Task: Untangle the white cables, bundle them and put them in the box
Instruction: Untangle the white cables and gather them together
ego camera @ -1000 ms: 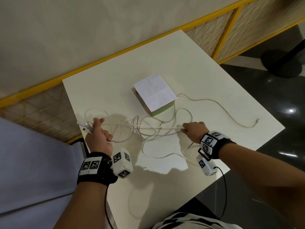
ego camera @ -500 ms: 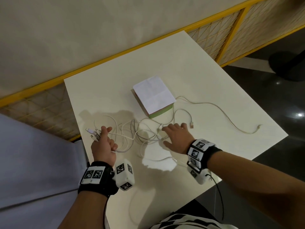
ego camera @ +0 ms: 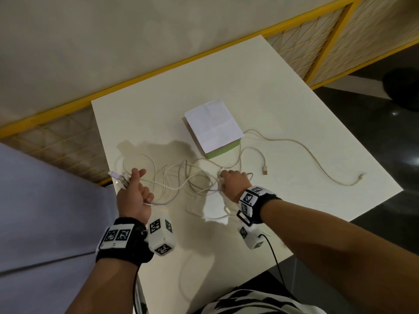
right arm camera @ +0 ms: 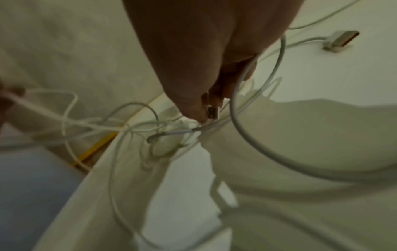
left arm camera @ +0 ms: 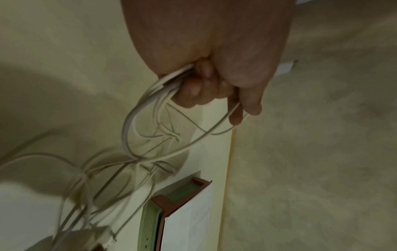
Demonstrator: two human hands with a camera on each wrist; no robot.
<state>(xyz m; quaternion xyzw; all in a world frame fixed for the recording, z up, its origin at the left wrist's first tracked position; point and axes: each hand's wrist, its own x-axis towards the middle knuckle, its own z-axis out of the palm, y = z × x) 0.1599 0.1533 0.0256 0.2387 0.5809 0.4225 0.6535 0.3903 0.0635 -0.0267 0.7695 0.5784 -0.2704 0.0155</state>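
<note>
A tangle of white cables (ego camera: pixel 181 177) lies on the white table (ego camera: pixel 226 75) between my two hands. My left hand (ego camera: pixel 133 191) grips several cable ends, whose plugs (ego camera: pixel 115 176) stick out past the fingers; in the left wrist view the cable strands (left arm camera: pixel 150 108) loop out from the curled fingers (left arm camera: pixel 193 91). My right hand (ego camera: pixel 233 182) pinches a USB plug (right arm camera: pixel 212 112) at the tangle's right side. The box (ego camera: pixel 213 130), green-sided with white paper on top, stands just behind the tangle.
One long cable (ego camera: pixel 306 150) trails right to a small plug (ego camera: pixel 361 176) near the table's right edge. A loose USB plug (ego camera: pixel 264 175) lies right of my right hand. A yellow-framed lattice fence (ego camera: pixel 317 37) runs behind the table. Dark floor lies to the right.
My right hand let go of a taut cable, spread flat over the tangle, and now pinches a plug. The cables have gone slack. My left hand keeps its grip.
</note>
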